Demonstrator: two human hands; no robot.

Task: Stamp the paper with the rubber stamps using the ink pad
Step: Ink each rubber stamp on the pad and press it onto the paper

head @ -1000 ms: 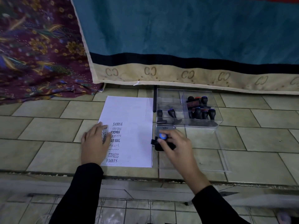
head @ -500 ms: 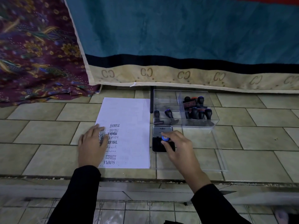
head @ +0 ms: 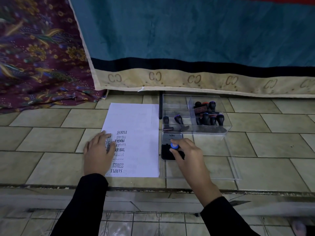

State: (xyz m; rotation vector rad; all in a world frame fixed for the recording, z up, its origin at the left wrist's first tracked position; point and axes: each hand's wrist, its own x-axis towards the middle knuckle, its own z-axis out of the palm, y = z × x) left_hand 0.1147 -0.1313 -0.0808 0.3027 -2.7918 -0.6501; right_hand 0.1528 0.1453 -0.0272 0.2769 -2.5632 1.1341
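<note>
1. A sheet of paper (head: 136, 120) lies flat on the tiled counter (head: 51, 138), with its long sides running near to far.
2. The near left part of the paper carries black stamped words, among them SAMPLE, FRAGILE, AIR MAIL and EXPRESS. The far half is blank.
3. The left hand (head: 98, 154) lies palm down on the paper's left edge, its fingers straight and flat, pressing the sheet and holding nothing.
4. Just right of the paper sits the ink pad (head: 165, 153), its lid (head: 172, 137) open and lying on the far side.
5. The right hand (head: 189, 155) has its fingers curled round a stamp (head: 174, 146) with a blue top, pinching the handle. The stamp stands over the dark pad, but whether its face touches the ink is hidden by the hand.
6. Just beyond the ink pad is a clear plastic box (head: 175, 103) with compartments. Two stamps (head: 177, 120) stand in the near left one, and a cluster of stamps (head: 208, 116) fills the right one.
7. A clear flat lid (head: 218, 160) lies on the counter right of the ink pad.
8. A thin black stick (head: 160, 106) lies between the paper and the box.
9. A blue cloth (head: 187, 40) with a beige border hangs at the far side, and a patterned cloth (head: 34, 57) lies to the far left.
</note>
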